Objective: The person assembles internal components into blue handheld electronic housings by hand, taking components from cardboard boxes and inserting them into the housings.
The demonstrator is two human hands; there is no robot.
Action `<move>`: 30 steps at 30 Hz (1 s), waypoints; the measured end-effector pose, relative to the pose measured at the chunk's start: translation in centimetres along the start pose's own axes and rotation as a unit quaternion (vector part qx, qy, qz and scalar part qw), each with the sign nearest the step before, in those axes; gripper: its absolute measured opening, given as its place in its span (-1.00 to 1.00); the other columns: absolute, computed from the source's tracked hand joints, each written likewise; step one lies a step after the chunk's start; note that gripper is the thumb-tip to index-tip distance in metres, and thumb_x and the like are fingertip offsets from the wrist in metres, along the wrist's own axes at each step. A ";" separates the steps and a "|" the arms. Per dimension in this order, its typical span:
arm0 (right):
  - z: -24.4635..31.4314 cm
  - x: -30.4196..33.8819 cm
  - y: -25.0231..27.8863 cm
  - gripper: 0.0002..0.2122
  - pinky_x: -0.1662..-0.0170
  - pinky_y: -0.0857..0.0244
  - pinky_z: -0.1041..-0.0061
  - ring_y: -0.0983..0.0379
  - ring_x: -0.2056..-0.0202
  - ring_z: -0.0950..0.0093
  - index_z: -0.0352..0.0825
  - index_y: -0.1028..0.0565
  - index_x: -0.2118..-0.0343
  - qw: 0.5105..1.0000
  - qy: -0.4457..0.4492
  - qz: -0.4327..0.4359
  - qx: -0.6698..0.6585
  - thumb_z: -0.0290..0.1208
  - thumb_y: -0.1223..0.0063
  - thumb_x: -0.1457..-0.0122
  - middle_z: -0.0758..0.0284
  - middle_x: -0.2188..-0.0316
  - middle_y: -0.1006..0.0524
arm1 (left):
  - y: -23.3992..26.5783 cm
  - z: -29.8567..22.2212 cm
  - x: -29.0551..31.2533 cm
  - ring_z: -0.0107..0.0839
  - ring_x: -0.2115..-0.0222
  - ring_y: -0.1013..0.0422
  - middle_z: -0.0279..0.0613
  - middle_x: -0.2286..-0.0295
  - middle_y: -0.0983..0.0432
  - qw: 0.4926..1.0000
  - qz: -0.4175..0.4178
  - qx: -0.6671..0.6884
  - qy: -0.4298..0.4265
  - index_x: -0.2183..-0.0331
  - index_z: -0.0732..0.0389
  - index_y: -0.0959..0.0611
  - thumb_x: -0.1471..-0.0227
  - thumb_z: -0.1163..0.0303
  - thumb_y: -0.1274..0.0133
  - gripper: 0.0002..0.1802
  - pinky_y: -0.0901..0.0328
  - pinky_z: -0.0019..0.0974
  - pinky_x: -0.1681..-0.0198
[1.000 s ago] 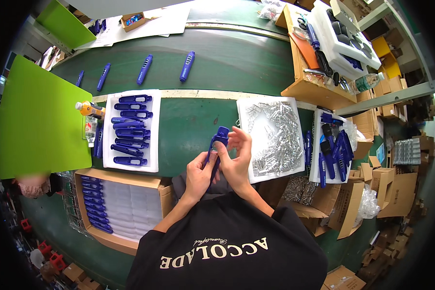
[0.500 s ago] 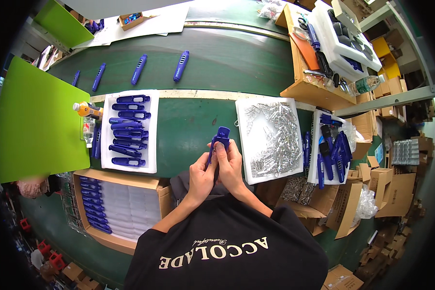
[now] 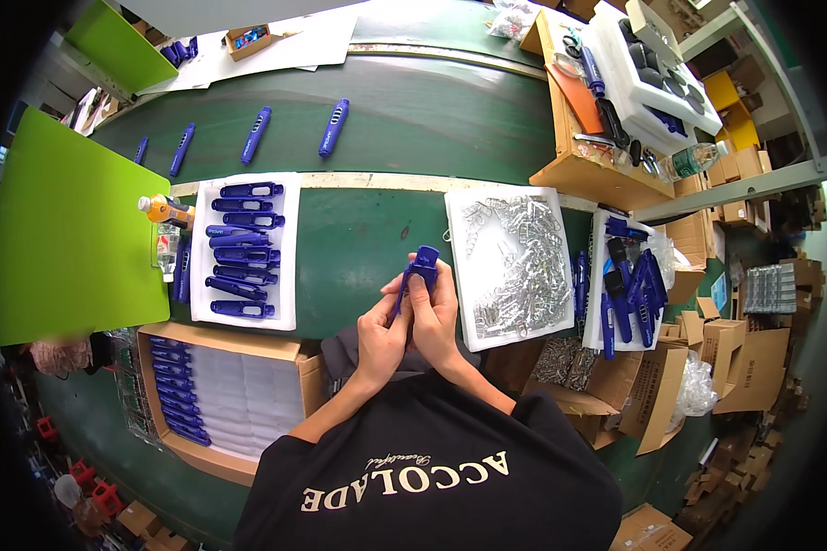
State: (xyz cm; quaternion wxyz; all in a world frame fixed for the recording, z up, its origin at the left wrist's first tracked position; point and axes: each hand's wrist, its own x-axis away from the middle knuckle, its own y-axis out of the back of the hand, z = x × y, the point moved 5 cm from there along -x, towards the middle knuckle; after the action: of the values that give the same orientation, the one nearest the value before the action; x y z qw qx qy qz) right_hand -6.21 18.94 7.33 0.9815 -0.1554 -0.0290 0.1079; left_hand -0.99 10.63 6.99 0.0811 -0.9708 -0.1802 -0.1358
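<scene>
Both hands come together in front of me, closed around one blue plastic casing (image 3: 424,261). My left hand (image 3: 382,338) grips its left side, low down. My right hand (image 3: 437,317) wraps the other side, its thumb pressed on the casing's face. The casing stands tilted, top end pointing away from me; its lower part is hidden by the fingers. Just right of my hands lies a white foam tray (image 3: 476,275) with many small metal clips (image 3: 533,275). To the left, another white foam tray (image 3: 289,266) holds a column of similar blue casings (image 3: 248,219).
Blue pen-shaped devices (image 3: 334,129) lie spaced along the green belt beyond. A third foam tray (image 3: 629,340) with blue parts is at right, near a wooden box (image 3: 606,174). An open carton (image 3: 312,372) of casings sits lower left; bottles (image 3: 167,211) stand by the green panel (image 3: 73,239).
The blue devices on the belt have shifted slightly to the left. My hands hold the same casing in nearly the same place.
</scene>
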 end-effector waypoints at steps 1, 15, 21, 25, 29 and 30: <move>-0.1 0.1 0.1 -0.76 0.22 -0.39 0.53 -0.50 0.31 0.52 -0.40 -0.29 -0.02 1.000 0.002 -0.006 -0.002 -0.41 0.18 -0.39 0.27 0.37 -0.53 | 0.0 0.1 -0.1 -0.68 0.69 -0.29 -0.39 0.67 -0.43 1.000 0.000 0.001 -0.002 0.26 0.37 -0.63 -0.28 0.34 0.02 -0.73 -0.16 -0.50 0.68; -0.6 -1.5 1.0 -0.73 0.12 -0.33 0.58 -0.45 0.18 0.55 -0.36 -0.32 -0.07 0.999 -0.024 0.012 -0.031 -0.39 0.12 -0.38 0.28 0.24 -0.52 | 0.1 1.5 -1.4 -0.64 0.53 -0.38 -0.33 0.48 -0.50 0.992 0.105 0.045 0.057 0.09 0.44 -0.58 -0.23 0.39 -0.04 -0.69 -0.30 -0.50 0.51; -4.2 -2.0 5.2 -0.67 0.02 -0.29 0.52 -0.42 0.08 0.53 -0.38 -0.35 -0.06 0.995 -0.045 -0.007 -0.092 -0.28 0.07 -0.37 0.29 0.13 -0.50 | 0.6 0.1 -0.7 -0.57 0.33 -0.41 -0.19 0.21 -0.41 0.982 0.136 0.130 0.007 -0.18 0.32 -0.34 -0.15 0.49 -0.11 -0.41 -0.43 -0.45 0.48; -2.1 -1.3 2.8 -0.69 0.03 -0.31 0.52 -0.42 0.09 0.54 -0.39 -0.35 -0.05 0.955 -0.106 0.115 -0.253 -0.41 -0.04 -0.31 0.31 0.12 -0.49 | 0.8 -0.8 -0.3 -0.61 0.54 -0.40 -0.28 0.35 -0.45 0.988 0.113 0.103 0.027 -0.28 0.16 -0.22 -0.09 0.56 -0.15 -0.23 -0.31 -0.51 0.69; -2.2 -1.0 2.7 -0.66 0.00 -0.32 0.50 -0.43 0.06 0.54 -0.40 -0.37 -0.04 0.955 -0.119 0.127 -0.240 -0.49 -0.14 -0.23 0.31 0.10 -0.50 | 1.0 -0.8 0.1 -0.68 0.71 -0.30 -0.37 0.55 -0.45 0.991 0.110 0.059 0.042 -0.30 0.12 -0.20 -0.09 0.54 -0.16 -0.20 -0.19 -0.56 0.72; -2.0 -1.0 2.6 -0.67 -0.02 -0.32 0.49 -0.43 0.05 0.54 -0.40 -0.38 -0.03 0.956 -0.111 0.141 -0.234 -0.50 -0.14 -0.23 0.30 0.10 -0.50 | 1.1 -0.8 0.1 -0.68 0.71 -0.30 -0.37 0.55 -0.45 0.991 0.109 0.060 0.042 -0.30 0.12 -0.20 -0.09 0.54 -0.16 -0.20 -0.19 -0.56 0.72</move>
State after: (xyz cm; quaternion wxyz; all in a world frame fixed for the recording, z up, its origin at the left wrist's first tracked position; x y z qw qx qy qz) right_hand -7.51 20.52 4.57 0.8830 -0.3703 -0.1401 0.2520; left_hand -0.67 9.53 7.67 0.1606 -0.9715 -0.0778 -0.1558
